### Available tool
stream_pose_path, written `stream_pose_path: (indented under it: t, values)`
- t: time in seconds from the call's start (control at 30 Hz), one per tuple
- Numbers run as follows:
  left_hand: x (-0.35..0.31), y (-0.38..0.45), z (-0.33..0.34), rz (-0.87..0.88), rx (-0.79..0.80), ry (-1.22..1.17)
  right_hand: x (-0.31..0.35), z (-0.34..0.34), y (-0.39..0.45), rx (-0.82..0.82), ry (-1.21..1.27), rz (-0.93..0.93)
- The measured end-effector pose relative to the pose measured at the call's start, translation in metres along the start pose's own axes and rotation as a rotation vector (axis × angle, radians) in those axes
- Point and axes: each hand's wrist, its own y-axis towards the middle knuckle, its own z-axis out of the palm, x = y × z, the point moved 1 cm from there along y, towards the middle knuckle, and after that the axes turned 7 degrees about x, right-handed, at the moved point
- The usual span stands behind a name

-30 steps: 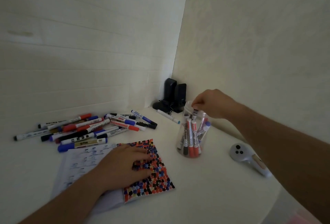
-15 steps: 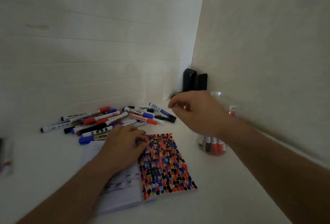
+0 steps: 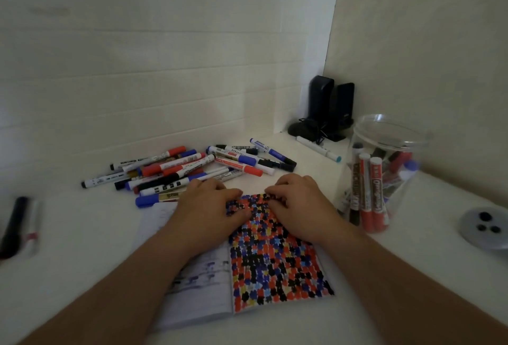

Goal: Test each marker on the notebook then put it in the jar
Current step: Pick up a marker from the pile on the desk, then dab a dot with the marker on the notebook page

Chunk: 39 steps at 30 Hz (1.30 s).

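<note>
An open notebook (image 3: 275,270) lies in front of me, its right page covered in red, blue and black marker dots. My left hand (image 3: 209,207) rests on the fold at the top of the notebook, fingers relaxed. My right hand (image 3: 297,207) sits on the right page with its fingertips curled over the page's top edge. Neither hand holds a marker. A clear jar (image 3: 390,135) stands to the right, with several markers (image 3: 375,193) upright in it. A pile of loose markers (image 3: 176,168) lies behind the notebook.
Two black speakers (image 3: 330,108) stand in the wall corner, with a white marker with a teal cap (image 3: 319,149) in front of them. A grey controller (image 3: 483,229) lies at the right. Two more markers (image 3: 16,223) lie at the far left edge.
My right hand has left the jar, swung left and come down on the notebook's right page. My left hand stayed on the notebook. The view has dropped and shifted.
</note>
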Motion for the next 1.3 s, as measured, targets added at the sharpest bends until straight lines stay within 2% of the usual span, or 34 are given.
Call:
stream_pose_path:
  t: [0.07, 0.13, 0.27, 0.33, 0.4, 0.47, 0.5, 0.57, 0.6, 0.67, 0.73, 0.83, 0.93, 1.03, 1.07, 1.17, 1.3]
  values:
    - [0.0, -0.001, 0.001, 0.006, -0.04, -0.079, -0.003, -0.002, 0.001, -0.117, 0.078, 0.007]
    - [0.002, -0.001, 0.001, 0.004, -0.055, -0.155, -0.002, -0.008, 0.001, -0.206, 0.28, 0.041]
    - [0.005, 0.0, 0.0, 0.03, -0.08, -0.321, 0.004, -0.017, -0.007, -0.123, 0.705, 0.038]
    - [0.005, -0.001, -0.001, 0.065, -0.109, -0.477, 0.007, -0.024, -0.012, -0.003, 0.855, 0.048]
    - [-0.001, -0.004, -0.007, 0.076, -0.147, -0.667, 0.006, -0.027, -0.016, 0.206, 1.046, 0.1]
    - [-0.002, -0.004, -0.013, -0.032, -0.21, -0.86, 0.012, -0.027, -0.021, 0.391, 1.205, 0.07]
    - [0.0, -0.004, -0.019, -0.142, -0.225, -1.053, 0.019, -0.025, -0.023, 0.444, 1.224, 0.011]
    - [0.003, -0.009, -0.037, -0.251, -0.206, -1.581, 0.042, -0.019, -0.032, 0.482, 1.109, -0.1]
    - [0.008, -0.01, -0.044, -0.236, -0.22, -1.749, 0.056, -0.015, -0.038, 0.462, 0.937, -0.189]
    - [0.025, -0.012, -0.056, -0.191, -0.326, -1.815, 0.077, -0.007, -0.049, 0.406, 0.363, -0.462]
    - [0.041, -0.02, -0.066, -0.175, -0.467, -1.737, 0.091, 0.002, -0.057, 0.398, -0.055, -0.608]
    - [0.056, -0.027, -0.083, -0.173, -0.569, -1.274, 0.099, 0.007, -0.061, 0.422, -0.153, -0.591]
    - [0.061, -0.023, -0.091, -0.166, -0.467, -0.886, 0.101, 0.005, -0.062, 0.429, -0.168, -0.581]
    - [0.071, -0.012, -0.076, -0.196, -0.278, -0.277, 0.101, 0.004, -0.063, 0.425, -0.173, -0.569]
    - [0.076, -0.008, -0.068, -0.191, -0.233, -0.162, 0.101, 0.003, -0.063, 0.423, -0.173, -0.565]
    - [0.084, 0.0, -0.045, -0.132, -0.144, 0.01, 0.1, 0.003, -0.061, 0.441, -0.14, -0.554]
    - [0.087, 0.005, -0.028, -0.049, -0.17, 0.178, 0.096, 0.006, -0.059, 0.433, -0.076, -0.557]
